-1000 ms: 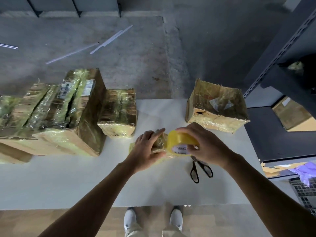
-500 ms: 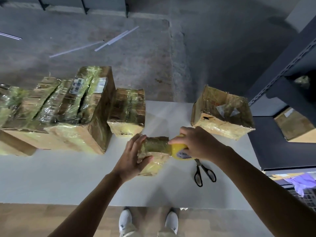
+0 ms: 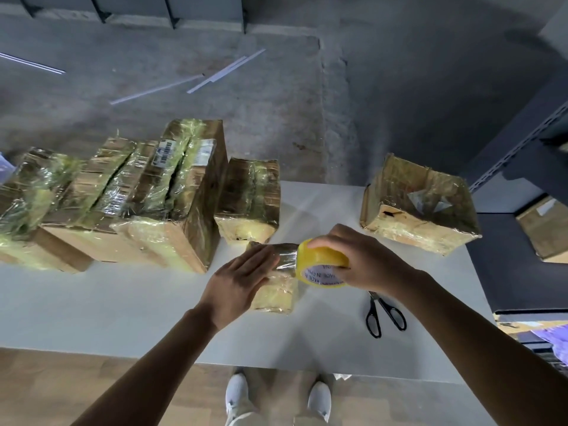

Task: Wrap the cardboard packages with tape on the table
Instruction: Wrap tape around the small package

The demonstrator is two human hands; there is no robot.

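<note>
Far left of white table: row of large tape-wrapped cartons, touching one another; just right of these, a medium wrapped box; left hand flat, fingers extended and together, pressed on top of small package, covering its left half; package at table centre, near front edge; tape roll against package's right upper edge, gripped from above by right hand, fingers curled over rim; scissors flat on table just beneath right wrist; wrapped carton at far right corner, well apart.
</note>
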